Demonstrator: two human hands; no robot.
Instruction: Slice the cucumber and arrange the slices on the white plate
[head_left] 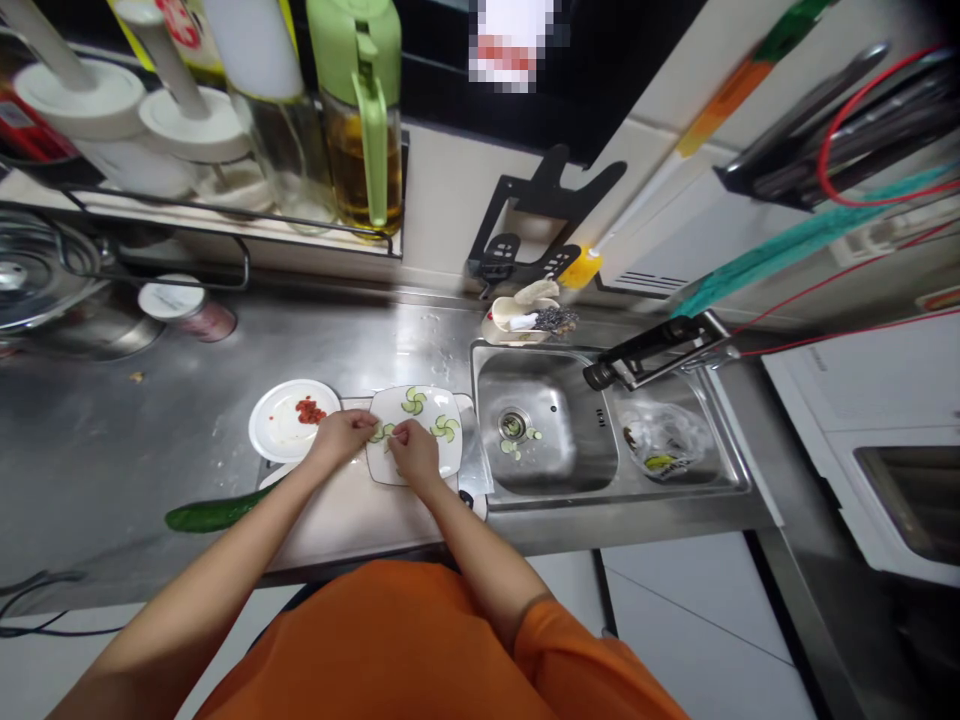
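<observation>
A squarish white plate (450, 458) with a dark rim bears thin cucumber slices (413, 400) laid in pinwheel shapes. Over its left edge, my left hand (343, 440) has its fingers pinched at the slices of the left pinwheel. My right hand (415, 455) reaches over the plate's middle, thumb and fingers closed together beside the same pinwheel. Whatever sits between the fingertips of either hand is too small to make out. A round white plate (276, 440) with chopped red bits (309, 410) is left of my left hand. Partly behind my left forearm lies a whole cucumber (214, 514).
Beneath the square plate is a pale cutting board (337, 520). To the right, a steel sink (577, 440) has slices near its drain, and a plastic bag (667, 440) fills the smaller basin. A lidded jar (187, 308), a pot (90, 325) and an oil bottle (360, 160) stand behind.
</observation>
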